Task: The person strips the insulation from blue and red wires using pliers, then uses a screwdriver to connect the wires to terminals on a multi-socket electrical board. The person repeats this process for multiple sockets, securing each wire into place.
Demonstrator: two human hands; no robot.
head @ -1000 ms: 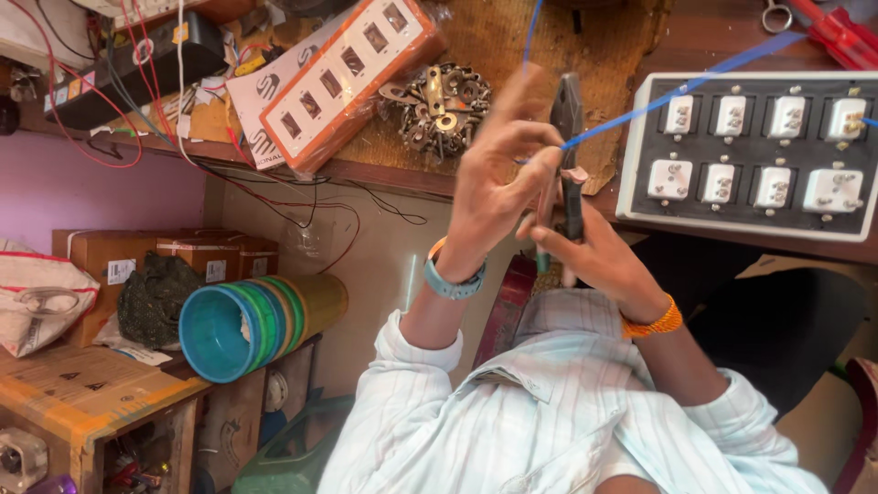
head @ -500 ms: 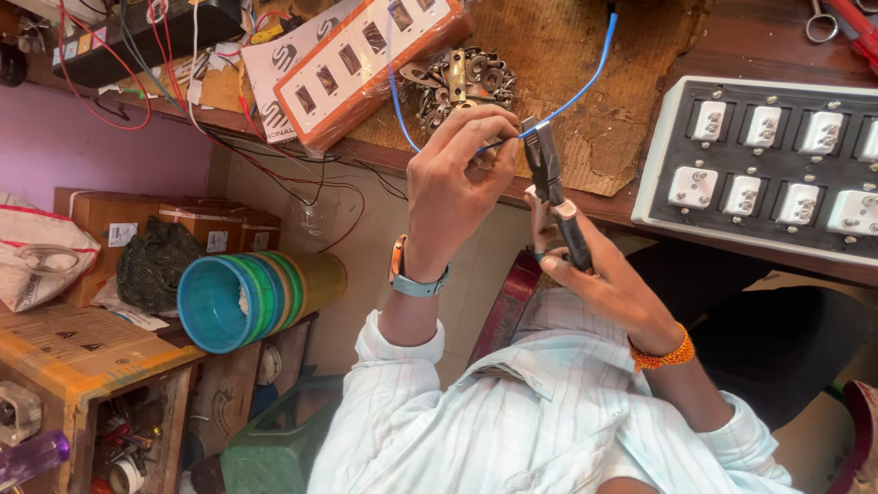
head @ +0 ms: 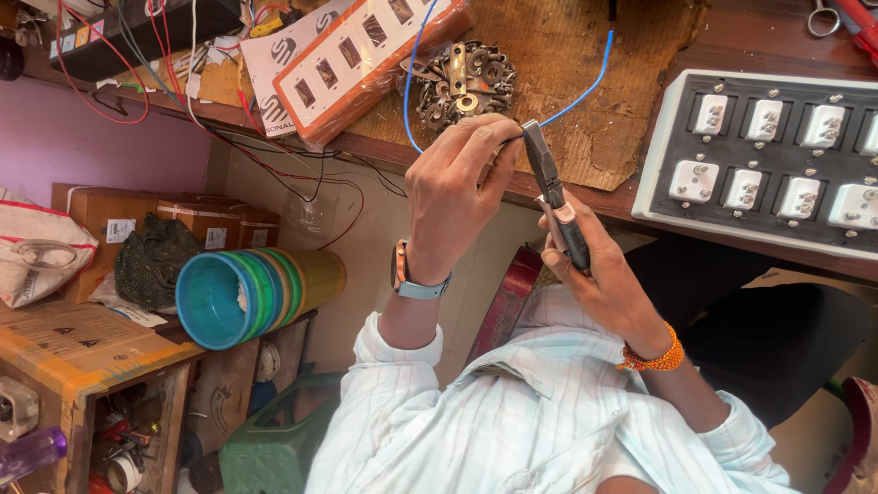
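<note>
- Since half a second ago both hands have dropped lower in the head view, and the blue wire now runs up from the pliers' tip to the far workbench in two loops rather than one taut line.
- The left hand point(head: 455, 187), with a smooth wristwatch on a pale blue strap, has its fingertips pressed together, pinching the thin, glossy blue wire point(head: 593, 80) right at the nose of the pliers.
- The right hand point(head: 611, 284), wearing an orange beaded bracelet, is curled around the dark rubbery handles of the pliers point(head: 554, 194); the slim, tapered metal nose points up and left and meets the wire at the left fingertips.
- Whether the nose is clamped on the wire cannot be told.
- Beyond the hands, on a rough, fibrous brown mat point(head: 585, 64), lies a heap of small brass fittings point(head: 462, 82), dull and jagged.
- To the right sits a rectangular switchboard panel point(head: 764, 155): white frame, black face, rows of square white sockets with screw heads.
- Far left lies an orange-edged white switch plate point(head: 361, 55) with rectangular cut-outs, among tangled red and black wires.
- Lower left, a stack of nested plastic tubs point(head: 251, 293), turquoise, green and yellow, lies on its side above a worn wooden shelf.
</note>
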